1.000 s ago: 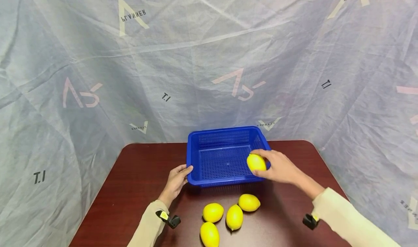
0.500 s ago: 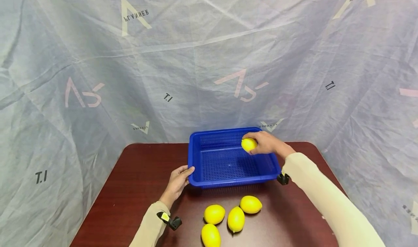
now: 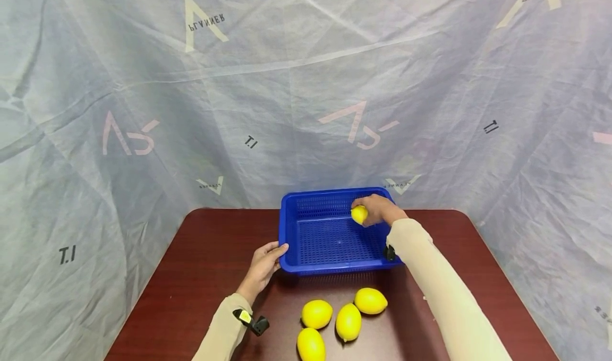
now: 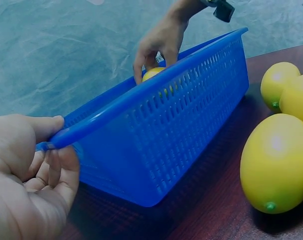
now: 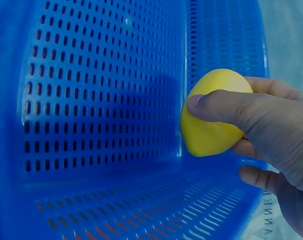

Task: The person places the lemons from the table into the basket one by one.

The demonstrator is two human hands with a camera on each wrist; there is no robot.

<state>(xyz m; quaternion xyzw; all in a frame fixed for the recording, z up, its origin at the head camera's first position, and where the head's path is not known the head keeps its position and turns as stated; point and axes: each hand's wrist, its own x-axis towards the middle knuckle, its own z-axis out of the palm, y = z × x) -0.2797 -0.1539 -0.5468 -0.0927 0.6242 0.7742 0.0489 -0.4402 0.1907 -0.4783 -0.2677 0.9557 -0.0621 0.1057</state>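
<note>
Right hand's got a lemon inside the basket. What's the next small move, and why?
Probably lower the lemon slightly and loosen the right hand: the left wrist view shows yellow through the slotted basket, so it's partly below the rim, and the left hand holds the basket's left end.

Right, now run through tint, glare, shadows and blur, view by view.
Head: fairly even light, a pale sheen on the table by the loose lemons; left wrist: bluish tint, a bright highlight on the nearest lemon with dark shadow beneath; right wrist: also bluish, a darker patch across the basket's floor, its left edge looking soft.
</note>
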